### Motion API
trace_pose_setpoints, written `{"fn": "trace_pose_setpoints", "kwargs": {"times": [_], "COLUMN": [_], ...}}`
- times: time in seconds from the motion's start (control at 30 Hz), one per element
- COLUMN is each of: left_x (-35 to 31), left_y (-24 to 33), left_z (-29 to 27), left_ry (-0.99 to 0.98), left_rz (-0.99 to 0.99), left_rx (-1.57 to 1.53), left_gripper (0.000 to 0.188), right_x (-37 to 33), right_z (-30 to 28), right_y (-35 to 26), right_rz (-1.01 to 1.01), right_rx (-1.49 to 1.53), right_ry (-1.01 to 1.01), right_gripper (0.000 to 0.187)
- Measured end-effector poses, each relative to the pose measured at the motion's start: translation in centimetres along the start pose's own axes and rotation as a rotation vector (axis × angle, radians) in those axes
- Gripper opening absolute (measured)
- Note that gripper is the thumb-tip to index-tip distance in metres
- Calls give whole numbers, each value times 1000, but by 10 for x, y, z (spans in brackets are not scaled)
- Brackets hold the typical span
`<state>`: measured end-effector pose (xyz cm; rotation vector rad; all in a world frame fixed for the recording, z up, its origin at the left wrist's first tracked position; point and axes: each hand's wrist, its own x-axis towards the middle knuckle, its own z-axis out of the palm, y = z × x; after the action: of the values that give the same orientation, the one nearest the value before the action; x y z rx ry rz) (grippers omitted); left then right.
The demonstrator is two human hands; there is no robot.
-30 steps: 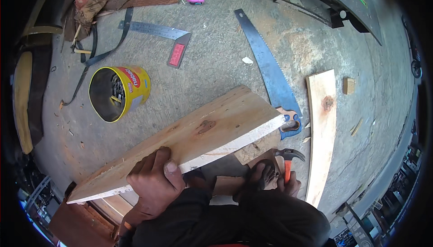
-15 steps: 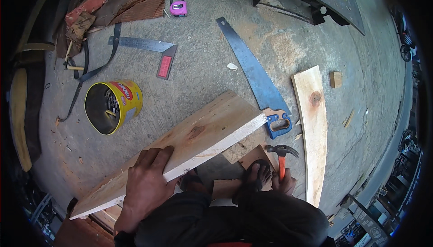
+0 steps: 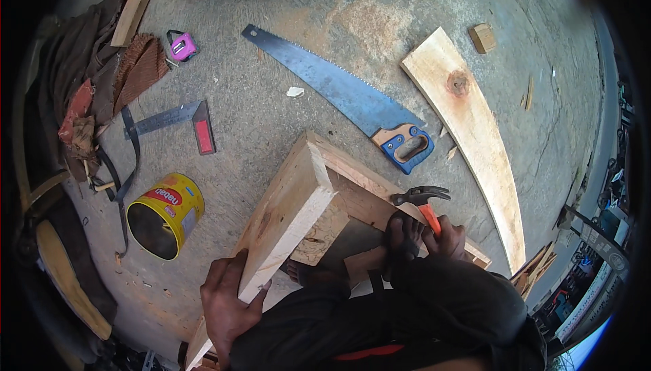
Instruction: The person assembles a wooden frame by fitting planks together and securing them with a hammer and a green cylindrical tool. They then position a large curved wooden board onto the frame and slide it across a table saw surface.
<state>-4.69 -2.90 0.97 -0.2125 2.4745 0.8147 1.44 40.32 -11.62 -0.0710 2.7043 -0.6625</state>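
Concrete floor (image 3: 271,113) carries a handsaw (image 3: 346,93) and yellow tin (image 3: 165,215); left hand (image 3: 227,303) closes around the edge of a pale plank (image 3: 288,212) near its low end, right hand (image 3: 434,239) wraps the orange-handled claw hammer (image 3: 424,201) beside it.

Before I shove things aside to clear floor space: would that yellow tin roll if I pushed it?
Probably. The yellow tin lies on its side on the concrete floor, so its round wall could roll. Its open mouth looks dark and mostly empty, so it seems light. A strap close beside it might check it.
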Motion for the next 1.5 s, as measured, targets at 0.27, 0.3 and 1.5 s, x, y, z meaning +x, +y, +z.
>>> {"fn": "trace_pose_setpoints", "kwargs": {"times": [0.27,0.3,1.5], "left_x": [-10,-10,-44], "left_y": [-4,-2,-10], "left_z": [14,15,30], "left_ry": [81,92,462], "left_rz": [30,32,54], "left_rx": [88,60,118], "left_gripper": [48,44,43], "right_x": [-5,-6,-7], "right_z": [-2,1,9], "right_y": [12,14,26], "right_rz": [0,26,146], "right_rx": [83,128,339], "right_ry": [19,43,30], "right_gripper": [23,23,21]}}
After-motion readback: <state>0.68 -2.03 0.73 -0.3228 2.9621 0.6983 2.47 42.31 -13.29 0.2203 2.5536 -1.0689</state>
